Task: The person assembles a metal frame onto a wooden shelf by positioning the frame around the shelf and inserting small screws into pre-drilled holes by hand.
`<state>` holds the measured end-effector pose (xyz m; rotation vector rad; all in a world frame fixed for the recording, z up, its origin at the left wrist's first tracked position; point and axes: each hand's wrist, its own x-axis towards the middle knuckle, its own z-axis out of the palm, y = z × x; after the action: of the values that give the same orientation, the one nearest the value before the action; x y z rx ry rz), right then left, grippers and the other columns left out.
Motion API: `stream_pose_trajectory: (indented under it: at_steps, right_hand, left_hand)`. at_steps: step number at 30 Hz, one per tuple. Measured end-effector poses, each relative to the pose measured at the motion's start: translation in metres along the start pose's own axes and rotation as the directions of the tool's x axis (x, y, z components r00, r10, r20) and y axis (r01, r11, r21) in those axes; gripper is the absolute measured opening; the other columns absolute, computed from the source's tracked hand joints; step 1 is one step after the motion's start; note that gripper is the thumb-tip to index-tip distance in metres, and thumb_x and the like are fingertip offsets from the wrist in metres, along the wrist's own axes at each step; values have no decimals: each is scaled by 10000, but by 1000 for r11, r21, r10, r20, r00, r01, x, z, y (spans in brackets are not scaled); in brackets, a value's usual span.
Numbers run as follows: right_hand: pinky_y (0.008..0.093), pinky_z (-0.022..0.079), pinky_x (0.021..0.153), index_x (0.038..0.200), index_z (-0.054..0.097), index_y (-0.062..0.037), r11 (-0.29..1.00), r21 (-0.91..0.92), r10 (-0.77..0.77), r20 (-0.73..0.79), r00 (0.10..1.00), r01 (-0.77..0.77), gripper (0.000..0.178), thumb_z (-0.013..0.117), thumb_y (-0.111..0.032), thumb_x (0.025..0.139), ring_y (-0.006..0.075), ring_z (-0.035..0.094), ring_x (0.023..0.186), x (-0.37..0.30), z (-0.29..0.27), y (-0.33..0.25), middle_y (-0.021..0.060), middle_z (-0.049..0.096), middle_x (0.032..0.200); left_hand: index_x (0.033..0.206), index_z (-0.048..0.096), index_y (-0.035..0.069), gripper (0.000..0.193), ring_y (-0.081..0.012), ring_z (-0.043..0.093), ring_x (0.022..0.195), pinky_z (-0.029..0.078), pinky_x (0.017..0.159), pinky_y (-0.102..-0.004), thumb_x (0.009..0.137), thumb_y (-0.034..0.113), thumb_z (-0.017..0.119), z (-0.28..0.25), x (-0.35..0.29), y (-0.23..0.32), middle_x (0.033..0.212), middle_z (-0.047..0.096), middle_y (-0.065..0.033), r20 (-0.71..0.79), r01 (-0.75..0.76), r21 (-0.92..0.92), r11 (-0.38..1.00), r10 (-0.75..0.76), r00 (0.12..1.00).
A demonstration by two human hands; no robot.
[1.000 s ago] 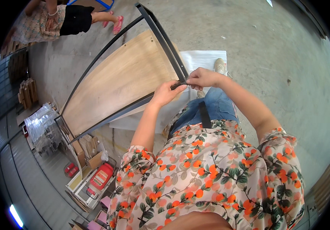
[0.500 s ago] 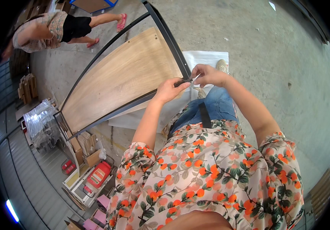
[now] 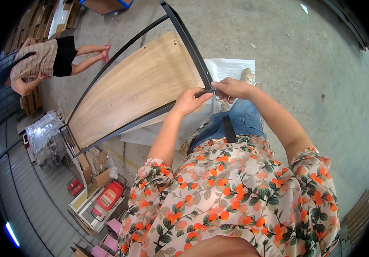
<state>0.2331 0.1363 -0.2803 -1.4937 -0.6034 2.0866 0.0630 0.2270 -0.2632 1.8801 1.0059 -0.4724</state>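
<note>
A long light-wood panel (image 3: 133, 90) lies inside a black metal frame (image 3: 189, 38) on the concrete floor. My left hand (image 3: 189, 102) and my right hand (image 3: 231, 88) meet at the frame's near corner. Both pinch a small black part (image 3: 204, 92) at that corner. My left thumb and fingers close on one end, my right fingers on the other. A white foam sheet (image 3: 231, 68) lies under the corner, beside my shoe (image 3: 248, 76).
Another person (image 3: 43, 60) bends over at the upper left near stacked wood. Boxes, a red tool (image 3: 107, 199) and plastic-wrapped parts (image 3: 43, 137) crowd the lower left. Bare concrete (image 3: 304, 77) stretches to the right.
The view has shifted so the other person sits lower and further left. My hands stay together at the frame's corner with barely any movement.
</note>
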Motion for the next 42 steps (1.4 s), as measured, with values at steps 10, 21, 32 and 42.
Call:
stream_pose_trajectory:
  at_steps: [10, 21, 32, 42]
  right_hand:
    - [212, 453, 484, 851, 495, 11, 959, 194, -216, 32, 976, 206, 161, 533, -117, 760, 109, 528, 614, 0, 4, 12, 59, 510, 730]
    - [221, 371, 419, 760, 496, 7, 859, 452, -63, -375, 925, 242, 149, 502, -142, 761, 103, 433, 500, -12, -32, 79, 36, 464, 636]
    - [263, 367, 473, 758, 497, -41, 926, 378, -6, -42, 999, 22, 204, 495, -245, 753, 158, 447, 507, 14, -9, 66, 57, 470, 592]
    - [224, 396, 500, 833, 484, -5, 940, -338, 124, 437, 891, 35, 83, 453, -32, 760, 108, 478, 563, 61, 86, -45, 41, 485, 674]
  left_hand:
    - [854, 602, 39, 435, -161, 531, 655, 411, 597, -271, 692, 443, 578, -2, -6, -5, 693, 577, -88, -28, -20, -24, 1000, 20, 999]
    - [882, 594, 57, 495, -250, 551, 751, 424, 658, -318, 658, 498, 575, 3, -10, 4, 792, 586, -129, -51, -82, -7, 997, 82, 995]
    - [855, 561, 81, 317, -257, 501, 802, 371, 736, -361, 641, 306, 628, 2, -22, -46, 769, 527, -82, -760, -358, 309, 881, 455, 464]
    - [711, 571, 12, 355, -128, 522, 526, 415, 461, -242, 783, 349, 486, 118, -63, -79, 625, 549, -50, -337, -420, -907, 20, -632, 698]
